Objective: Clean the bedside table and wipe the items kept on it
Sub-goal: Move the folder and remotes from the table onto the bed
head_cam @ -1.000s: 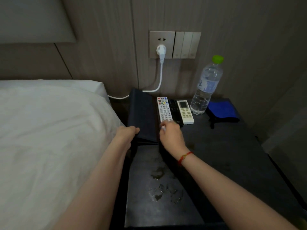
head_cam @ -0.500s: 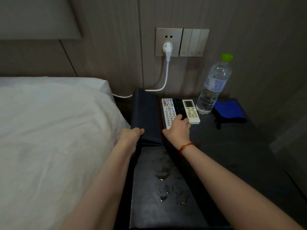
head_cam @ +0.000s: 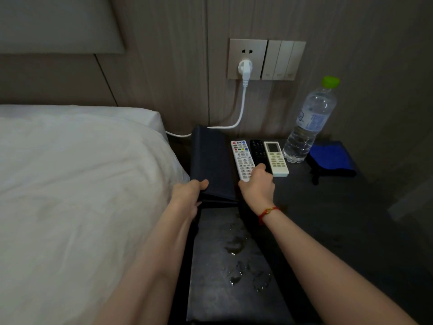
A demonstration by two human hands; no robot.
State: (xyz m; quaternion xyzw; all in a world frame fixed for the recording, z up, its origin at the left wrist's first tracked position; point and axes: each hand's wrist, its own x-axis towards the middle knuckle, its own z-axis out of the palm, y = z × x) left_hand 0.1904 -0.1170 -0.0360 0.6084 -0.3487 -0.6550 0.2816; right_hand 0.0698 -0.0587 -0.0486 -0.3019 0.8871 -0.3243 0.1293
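Observation:
A dark bedside table [head_cam: 328, 219] carries a dark blue folder [head_cam: 210, 158] at its back left. My left hand [head_cam: 189, 193] grips the folder's near left corner, thumb on top. To the folder's right lie three remotes side by side: a white one with coloured buttons [head_cam: 242, 158], a black one [head_cam: 257, 151] and a cream one with a screen [head_cam: 276, 158]. My right hand [head_cam: 256, 186] rests on the near ends of the white and black remotes, fingers curled over them. Water drops [head_cam: 239, 261] lie on the table's front part.
A water bottle with a green cap [head_cam: 309, 123] stands behind the remotes' right side. A blue cloth [head_cam: 332, 158] lies at the back right. A white plug and cable [head_cam: 243, 90] run from the wall socket. The white bed [head_cam: 70, 195] borders the table's left.
My right hand has slid right from the white remote's near end onto the black remote. The left hand keeps its hold on the folder. The view has shifted slightly.

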